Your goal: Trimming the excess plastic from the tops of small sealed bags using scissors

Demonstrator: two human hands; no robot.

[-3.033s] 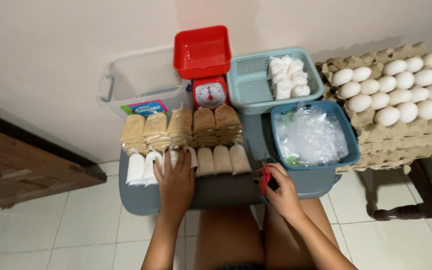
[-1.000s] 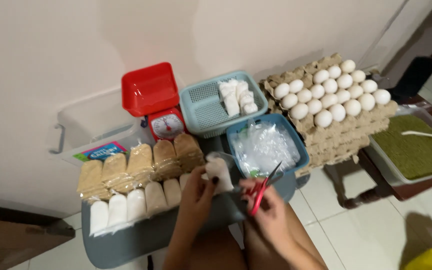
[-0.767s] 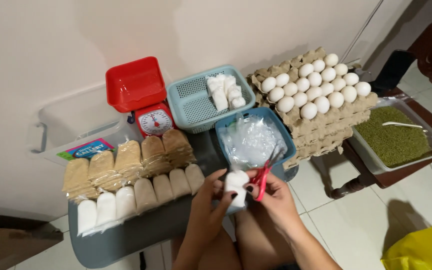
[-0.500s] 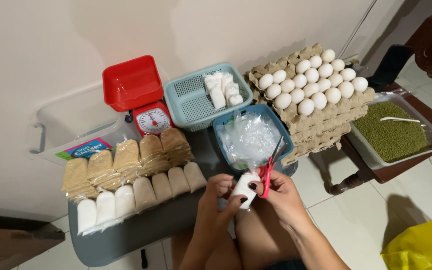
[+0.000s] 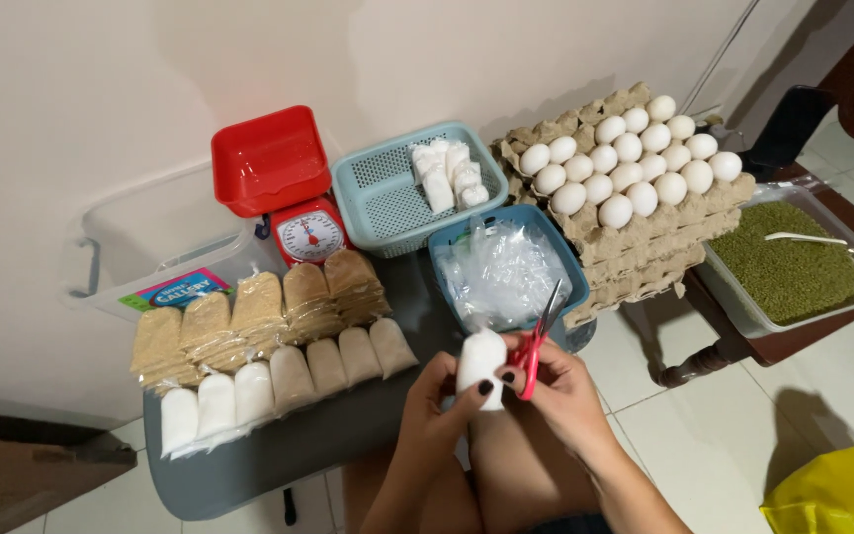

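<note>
Your small plastic packet of white powder (image 5: 479, 362) sits just below the middle of the frame, upright, plump and rounded, with its clear twisted top gathered above the fill. Your left hand (image 5: 439, 403) is closed around its lower side, a dark-nailed thumb pressed on the front. Your right hand (image 5: 567, 390) grips the red-handled scissors (image 5: 538, 341), fingers through the loops, the metal blades pointing up and slightly right, just beside the packet's top; you cannot tell whether they touch the plastic.

Just above, at centre, a blue plastic basket (image 5: 563, 249) holds crumpled clear plastic bags (image 5: 501, 274). Above that, a pale teal perforated basket (image 5: 384, 195) holds more white packets (image 5: 447, 176). To the upper right, white eggs (image 5: 631, 162) rest on stacked grey cardboard trays (image 5: 635, 255). At far right, a clear tub (image 5: 740, 308) holds green mung beans (image 5: 785, 264) with a white spoon. At left, rows of tan and white packets (image 5: 271, 345) lie on the dark grey table (image 5: 279, 455), behind them a red kitchen scale (image 5: 289, 193) and a clear storage bin (image 5: 140, 232).
</note>
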